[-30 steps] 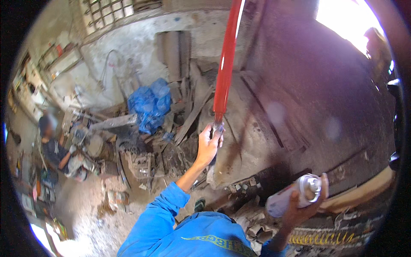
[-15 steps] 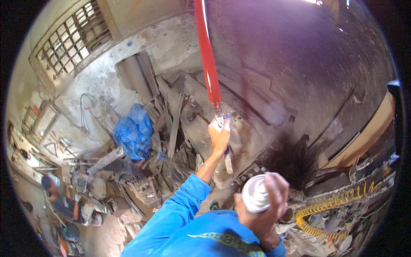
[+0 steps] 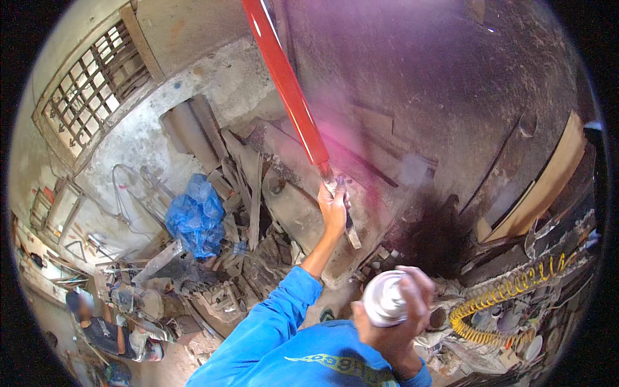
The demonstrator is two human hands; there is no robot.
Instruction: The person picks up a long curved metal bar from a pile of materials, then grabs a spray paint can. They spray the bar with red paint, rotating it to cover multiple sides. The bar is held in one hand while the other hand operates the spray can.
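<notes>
A long, glossy red bar [image 3: 287, 87] rises at a slant from my left hand [image 3: 333, 209] to the top edge of the head view. That hand is closed round the narrow bare end below the red length, and a thin pale strip [image 3: 354, 237] sticks out beneath the fist. My right hand [image 3: 416, 322] is wrapped round a spray can [image 3: 382, 298] with a white and silver top, held close to my body. Its fingers are slightly blurred. Pinkish-red mist hangs in the air to the right of the bar.
A dusty slab [image 3: 296, 213] and leaning boards stand beyond my hands. A blue plastic bag [image 3: 195, 218] lies among scrap wood. Coiled yellow hose [image 3: 474, 316] runs over clutter on the right. Another person [image 3: 106, 329] sits at lower left, near a barred window [image 3: 90, 84] above.
The bar's upper end has swung left, so it slants more. Red mist beside it is denser. The can stays in my right hand, nearly in the same place.
</notes>
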